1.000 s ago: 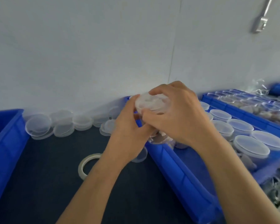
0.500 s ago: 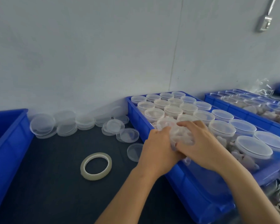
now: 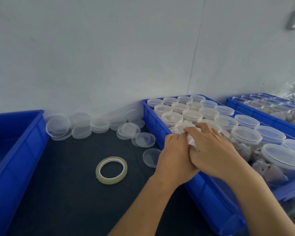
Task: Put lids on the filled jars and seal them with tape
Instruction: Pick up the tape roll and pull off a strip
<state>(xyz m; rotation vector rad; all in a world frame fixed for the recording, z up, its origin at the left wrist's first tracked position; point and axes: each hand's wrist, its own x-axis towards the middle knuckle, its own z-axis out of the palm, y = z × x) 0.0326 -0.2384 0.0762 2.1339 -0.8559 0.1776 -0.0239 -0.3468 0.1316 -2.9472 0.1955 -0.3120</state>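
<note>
A clear lidded jar (image 3: 183,127) with pale contents sits low in the blue crate (image 3: 209,196) among several other lidded jars. My left hand (image 3: 174,155) grips its near side. My right hand (image 3: 211,150) lies over it with fingers curled on the lid and side. Most of the jar is hidden behind both hands. A roll of clear tape (image 3: 111,169) lies flat on the dark table, left of my hands. Loose clear lids (image 3: 144,139) lie scattered and stacked along the wall.
A second blue crate (image 3: 266,116) of open filled jars stands at the far right. An empty-looking blue bin (image 3: 15,150) stands at the left. One lid (image 3: 151,157) lies beside the crate wall. The grey wall is close behind.
Both hands have brought the jar down from chest height into the crate and moved right; over the last half second they barely shifted.
</note>
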